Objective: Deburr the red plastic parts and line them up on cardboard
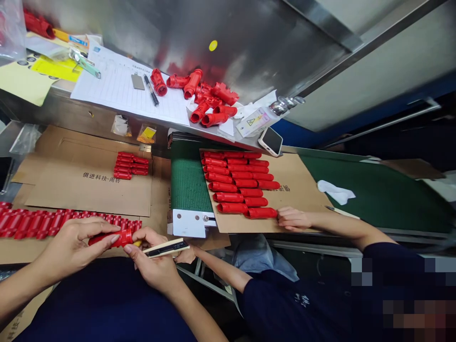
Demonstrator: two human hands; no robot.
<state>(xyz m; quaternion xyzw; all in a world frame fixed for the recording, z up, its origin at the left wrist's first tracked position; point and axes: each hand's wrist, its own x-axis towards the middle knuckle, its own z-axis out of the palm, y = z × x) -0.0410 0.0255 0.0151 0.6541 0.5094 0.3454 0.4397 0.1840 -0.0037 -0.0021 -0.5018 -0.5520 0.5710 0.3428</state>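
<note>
Between its thumb and fingers, my left hand (80, 244) grips a red plastic part (116, 238) at the lower left. My right hand (156, 263) is closed around a cream-and-black knife-like tool (167, 248), its fingertips at the right end of that red part. Just behind my hands a long row of red parts (42, 223) lies on cardboard. Farther back, a small block of red parts (131, 165) rests on a printed cardboard sheet (89, 190).
Beside me a person's hand (294, 219) touches rows of red parts (245, 183) on cardboard over a green conveyor (188, 175). The metal shelf holds loose red parts (213, 102), papers (117, 85), a pen (151, 90), a bottle (254, 121) and a phone (271, 141).
</note>
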